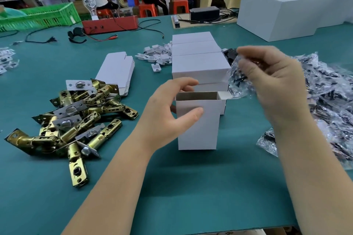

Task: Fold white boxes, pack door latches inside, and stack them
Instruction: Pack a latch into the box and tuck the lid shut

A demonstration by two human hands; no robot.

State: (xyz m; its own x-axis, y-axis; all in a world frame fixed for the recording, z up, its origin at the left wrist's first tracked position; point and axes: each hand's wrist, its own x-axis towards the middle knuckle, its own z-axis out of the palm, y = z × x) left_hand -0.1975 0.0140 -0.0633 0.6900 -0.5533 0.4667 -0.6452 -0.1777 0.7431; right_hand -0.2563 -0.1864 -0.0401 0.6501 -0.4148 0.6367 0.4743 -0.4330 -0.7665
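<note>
The left hand (172, 108) grips the upright open white box (197, 122) near its top, thumb across the front wall and fingers curled over the left rim, steadying it on the green counter (191, 187). The right hand (275, 84) is raised just to the right of the box mouth, its fingers pinching a clear plastic packet (238, 76) that holds small dark parts. The right hand is blurred, so exactly how the packet sits in the fingers is hard to tell.

From the head view, the box stands on its narrow end with the top flaps open, one flap sticking out to the right beneath the packet. Directly behind it sits a stack of closed white boxes (198, 63). To the left lies a pile of brass door latches (76, 120), with flat unfolded box blanks (116, 70) beyond it. On the right is a heap of the same clear packets (328, 91).

The risks I see come from the tall, narrow stance of the box. If the left hand slackens while the packet goes in, the box could tip toward the stack behind. The limp packet may catch on the open right flap or on the rim and drape over the edge instead of dropping inside. The inside of the box is hidden from here, so I cannot tell whether a latch is already in it; closing it without one would be a packing error.
</note>
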